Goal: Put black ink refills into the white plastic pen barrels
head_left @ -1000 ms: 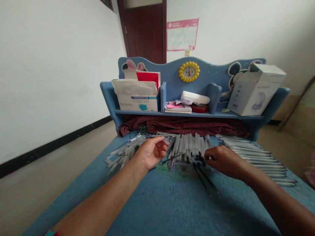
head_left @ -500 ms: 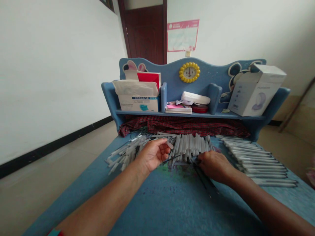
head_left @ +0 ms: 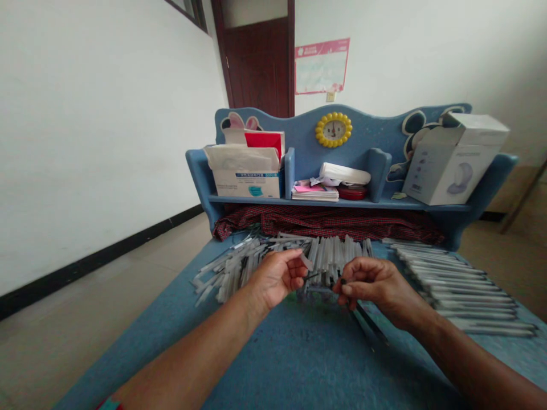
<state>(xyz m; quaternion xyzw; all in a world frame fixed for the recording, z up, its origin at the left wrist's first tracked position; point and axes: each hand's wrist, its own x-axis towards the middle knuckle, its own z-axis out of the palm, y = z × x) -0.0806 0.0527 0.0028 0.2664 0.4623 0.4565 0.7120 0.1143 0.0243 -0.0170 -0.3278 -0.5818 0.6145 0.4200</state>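
My left hand (head_left: 282,278) is closed, with a translucent whitish tube (head_left: 306,261), like a pen barrel, sticking out past the thumb. A thin dark stick (head_left: 315,274) shows by its lower fingers. Thumb and forefinger of my right hand (head_left: 371,287) pinch a small black piece (head_left: 343,281), too small to name surely. Below that hand, slim black sticks (head_left: 371,324) like pen refills lie on the blue desk (head_left: 273,359). Behind both hands is a row of translucent pen barrels (head_left: 337,250). Left of it spreads a looser heap of similar barrels (head_left: 235,265).
A stack of pens (head_left: 465,285) lies along the desk's right side. Folded checked cloth (head_left: 325,221) runs under the blue shelf, which bears a mask box (head_left: 248,179), papers (head_left: 314,193), a red round case (head_left: 352,192) and a white carton (head_left: 444,171).
My right hand has risen from the desk and turned, now pinching a small black piece in sight. My left hand still holds the tube. The whole view has shifted slightly.
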